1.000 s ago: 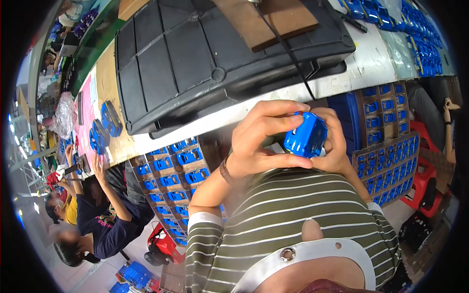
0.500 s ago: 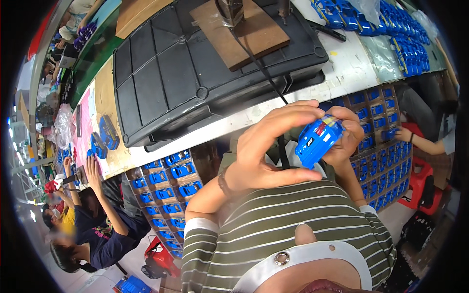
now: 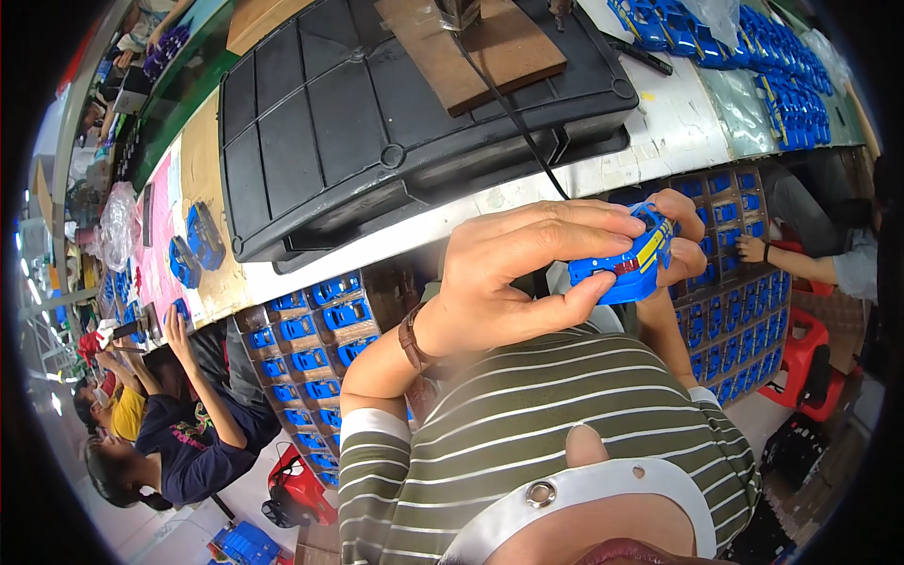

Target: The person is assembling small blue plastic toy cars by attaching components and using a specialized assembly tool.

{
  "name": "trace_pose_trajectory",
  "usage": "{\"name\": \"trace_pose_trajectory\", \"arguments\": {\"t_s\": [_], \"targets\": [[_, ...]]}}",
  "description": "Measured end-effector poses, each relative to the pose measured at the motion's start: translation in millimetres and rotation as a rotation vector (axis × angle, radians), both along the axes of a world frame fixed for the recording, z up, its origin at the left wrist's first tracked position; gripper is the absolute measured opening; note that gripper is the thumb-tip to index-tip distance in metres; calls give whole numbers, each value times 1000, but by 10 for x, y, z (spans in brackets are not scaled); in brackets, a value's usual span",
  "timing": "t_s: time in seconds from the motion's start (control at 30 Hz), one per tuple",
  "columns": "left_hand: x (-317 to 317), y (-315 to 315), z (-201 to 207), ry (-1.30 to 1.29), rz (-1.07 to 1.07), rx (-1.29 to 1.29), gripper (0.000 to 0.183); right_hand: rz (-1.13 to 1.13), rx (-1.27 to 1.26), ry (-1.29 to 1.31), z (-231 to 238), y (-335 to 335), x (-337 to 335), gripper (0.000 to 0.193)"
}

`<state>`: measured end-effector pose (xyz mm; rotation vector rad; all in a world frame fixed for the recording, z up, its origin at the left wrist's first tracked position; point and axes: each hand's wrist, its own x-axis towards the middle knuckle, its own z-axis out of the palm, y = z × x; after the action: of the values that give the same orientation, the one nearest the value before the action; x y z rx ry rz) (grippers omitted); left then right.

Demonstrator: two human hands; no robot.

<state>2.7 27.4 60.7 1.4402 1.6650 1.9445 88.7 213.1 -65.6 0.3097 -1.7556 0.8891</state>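
A blue toy car body with yellow and red markings is held up in front of my chest, between both hands. My left hand is closed on its near left side, fingers across the top and thumb along the lower edge. At the far right end, my right hand grips it with bent fingers; part of that hand is hidden behind the car. Below and beside my arms are two divided boxes, one at the left and one at the right, both holding many blue car bodies in their compartments.
A large black plastic crate takes up the white table, with a brown board and black cable on top. Rows of blue car bodies lie at the far right. A co-worker's hand reaches into the right box; another co-worker works at left.
The toy car body has been turned so its yellow-striped side now shows, and my left fingers have moved over its top. The right co-worker's hand has shifted slightly left.
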Motion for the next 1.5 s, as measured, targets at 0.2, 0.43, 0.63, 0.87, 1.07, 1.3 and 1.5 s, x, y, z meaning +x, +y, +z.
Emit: {"name": "trace_pose_trajectory", "arguments": {"t_s": [0.2, 0.43, 0.63, 0.87, 1.07, 1.3, 1.5], "targets": [[10, 9, 24, 105, 61, -31, 22, -39, 73, 17, 67, 39, -28, 61], [25, 28, -64, 95, 57, -26, 21, -100, 65, 11, 20, 37, -24, 62], [3, 21, -78, 62, 70, -54, 20, -114, 113, -46, 81, 23, -7, 64], [-101, -29, -113, 151, 129, -63, 23, 27, 17, -217, 203, -90, 103, 61], [-161, -89, -211, 2, 67, -69, 56, 98, -44, -470, 569, -77, 276, 70], [-95, 158, -149, -844, -49, 94, 55, 56, -76, -491, 1270, 31, 234, 70], [-206, 352, -21, -1230, -120, 121, 47, 64, -56, -573, 1597, 117, -56, 70]]}}
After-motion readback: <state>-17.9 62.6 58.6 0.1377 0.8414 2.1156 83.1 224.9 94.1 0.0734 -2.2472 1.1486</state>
